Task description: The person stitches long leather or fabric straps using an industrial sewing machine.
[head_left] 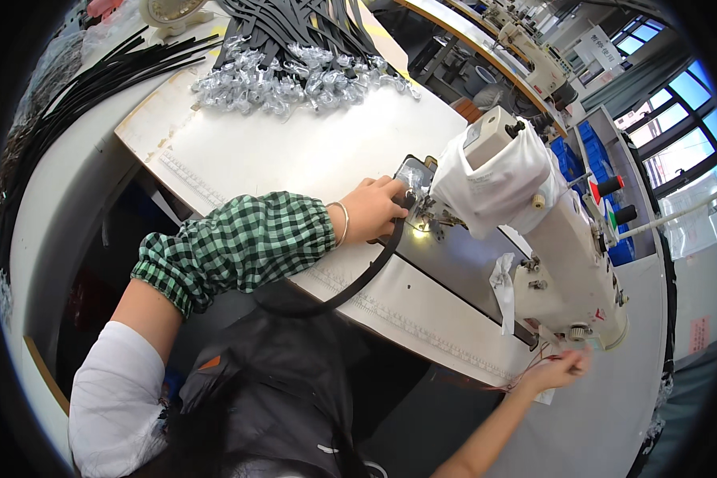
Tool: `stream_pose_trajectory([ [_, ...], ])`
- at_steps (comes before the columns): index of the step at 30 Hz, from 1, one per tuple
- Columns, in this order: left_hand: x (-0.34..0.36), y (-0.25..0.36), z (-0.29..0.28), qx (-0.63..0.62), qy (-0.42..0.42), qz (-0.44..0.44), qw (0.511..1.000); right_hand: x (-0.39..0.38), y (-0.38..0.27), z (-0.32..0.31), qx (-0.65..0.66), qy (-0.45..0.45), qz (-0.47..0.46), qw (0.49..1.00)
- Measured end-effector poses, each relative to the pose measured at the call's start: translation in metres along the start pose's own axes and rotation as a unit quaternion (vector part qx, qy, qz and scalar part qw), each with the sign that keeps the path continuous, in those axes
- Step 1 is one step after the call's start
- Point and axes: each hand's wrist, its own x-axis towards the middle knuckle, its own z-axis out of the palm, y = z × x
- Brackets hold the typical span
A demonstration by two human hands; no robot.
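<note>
My left hand [376, 209], in a green checked sleeve cover, grips a black strap [366, 275] with a clear plastic-wrapped end [413, 177] beside the needle area of a white sewing machine [562, 247]. From there the strap curves down over the table's front edge toward my lap. A small lamp lights the spot next to my fingertips. My right hand [562, 370] is at the right end of the machine, just below its knob. Its fingers are bent and smeared by motion, and thin reddish threads [526, 373] run beside it; whether it holds them is unclear.
A heap of black straps with clear-wrapped ends [295, 76] lies at the table's far side. More black strips [111, 76] lie on the left surface. White cloth [494, 183] covers the machine head. Thread spools [609, 187] stand at right, near blue bins [593, 151].
</note>
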Motion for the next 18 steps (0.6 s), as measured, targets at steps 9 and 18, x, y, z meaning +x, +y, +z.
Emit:
stream_pose_trajectory([
  [9,0.023,-0.015,0.011,0.005,0.112,0.143,0.983,0.154,0.145,-0.025,0.144,-0.026,0.204,0.968],
  [18,0.088,-0.065,0.024,0.028,0.095,0.198,0.975,0.151,0.145,-0.035,0.138,-0.033,0.185,0.972],
])
